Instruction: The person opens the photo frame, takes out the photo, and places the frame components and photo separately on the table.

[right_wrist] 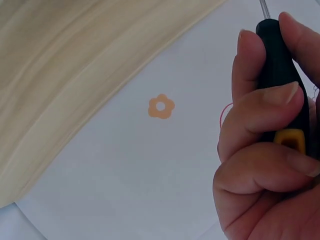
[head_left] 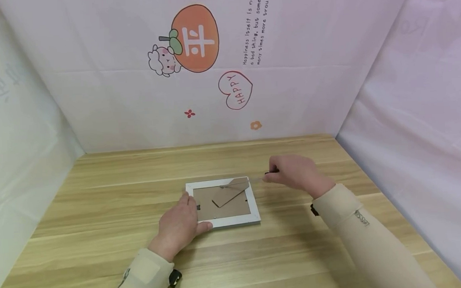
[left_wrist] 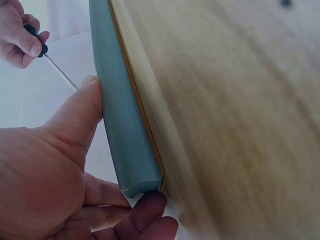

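Note:
A picture frame lies face down on the table, its brown backing board and slanted stand flap showing. My left hand grips its near left corner, thumb along the near side and fingers round the left edge. Seen from the left wrist, that side is blue-green. A screwdriver with a dark handle and a yellow patch is held in my right hand, fingers wrapped round the handle. Its thin shaft reaches left over the frame to the stand flap; the tip's exact contact is too small to tell.
The wood-grain table extends around the frame. A white printed cloth hangs behind it, and plain-looking white cloths stand at the left and right.

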`<state>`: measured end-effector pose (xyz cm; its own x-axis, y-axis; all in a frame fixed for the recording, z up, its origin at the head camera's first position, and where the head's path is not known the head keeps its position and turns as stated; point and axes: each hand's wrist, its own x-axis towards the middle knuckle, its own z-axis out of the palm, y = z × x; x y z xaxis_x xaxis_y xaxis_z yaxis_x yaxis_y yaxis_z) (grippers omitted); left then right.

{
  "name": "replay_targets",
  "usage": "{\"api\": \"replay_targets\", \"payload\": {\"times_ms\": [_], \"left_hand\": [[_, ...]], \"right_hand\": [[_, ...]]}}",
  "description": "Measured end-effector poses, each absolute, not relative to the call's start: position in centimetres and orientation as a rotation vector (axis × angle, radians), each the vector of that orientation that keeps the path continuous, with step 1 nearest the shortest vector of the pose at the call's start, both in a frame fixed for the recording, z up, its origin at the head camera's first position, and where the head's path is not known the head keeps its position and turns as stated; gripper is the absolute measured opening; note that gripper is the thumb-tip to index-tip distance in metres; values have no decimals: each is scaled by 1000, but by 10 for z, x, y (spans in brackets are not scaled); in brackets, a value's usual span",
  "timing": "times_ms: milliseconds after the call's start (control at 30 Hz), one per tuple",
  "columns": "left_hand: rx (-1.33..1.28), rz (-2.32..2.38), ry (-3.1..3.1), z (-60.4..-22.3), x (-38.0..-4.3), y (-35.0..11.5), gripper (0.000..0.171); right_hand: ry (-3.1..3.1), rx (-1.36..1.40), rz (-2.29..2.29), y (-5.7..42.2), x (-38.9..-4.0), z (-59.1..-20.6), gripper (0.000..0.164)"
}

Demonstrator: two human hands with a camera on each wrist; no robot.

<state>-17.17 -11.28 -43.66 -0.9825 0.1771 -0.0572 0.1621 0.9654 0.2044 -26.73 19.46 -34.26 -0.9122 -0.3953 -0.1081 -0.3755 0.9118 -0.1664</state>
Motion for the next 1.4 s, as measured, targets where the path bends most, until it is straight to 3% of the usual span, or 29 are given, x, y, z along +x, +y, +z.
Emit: {"api": "replay_targets", "payload": {"times_ms": [567,933,1400], "left_hand": [[272,316,3051,-439,-172,-114,95],[269,311,3035,-438,-173,-116,96],[310,306,3044,-437,-171,-116,92]], "right_hand": [[2685,-568,-349,200,-313,-334,38],[2873,-693,-361,210,-283,-359,27],[2981,-697,-343,215,-259,-373,27]]}}
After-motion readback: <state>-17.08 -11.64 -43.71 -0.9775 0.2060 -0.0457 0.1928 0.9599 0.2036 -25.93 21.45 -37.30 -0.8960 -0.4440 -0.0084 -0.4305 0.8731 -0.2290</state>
